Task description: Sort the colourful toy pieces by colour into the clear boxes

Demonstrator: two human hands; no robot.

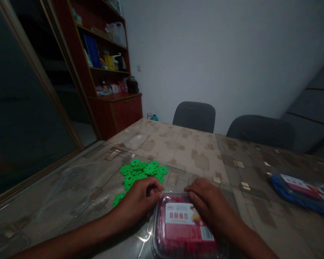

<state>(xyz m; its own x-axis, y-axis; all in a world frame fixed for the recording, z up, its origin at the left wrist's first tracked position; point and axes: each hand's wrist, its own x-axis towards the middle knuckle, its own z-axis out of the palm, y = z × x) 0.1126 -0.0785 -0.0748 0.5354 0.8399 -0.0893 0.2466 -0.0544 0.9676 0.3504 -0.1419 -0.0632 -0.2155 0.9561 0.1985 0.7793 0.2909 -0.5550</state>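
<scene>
1 clear plastic box (187,230), holding red pieces (189,248) and topped by a printed label (178,214), rests on the bench (172,144) at the near edge of the view. The left hand (146,196) meets its rim at 11 o'clock, thumb and index finger curled close; whether this grip is clamped on the rim cannot be told. The right hand (209,196) arches over the box at 1 o'clock, fingertips at the rim near 12; its palm side is hidden, so its grip likewise cannot be judged. Step in hand, by inference: working at the far rim. The next move would call for steadying the box as the fingertips bear there. Outward, at 11 o'clock, green flower-shaped discs (144,171) lie heaped. Between 2 and 3 o'clock, well apart, lies a 2nd labelled box (302,192), blue below. Farther off, 2 grey chairs (194,117) stand at 12 and 1 o'clock.
</scene>
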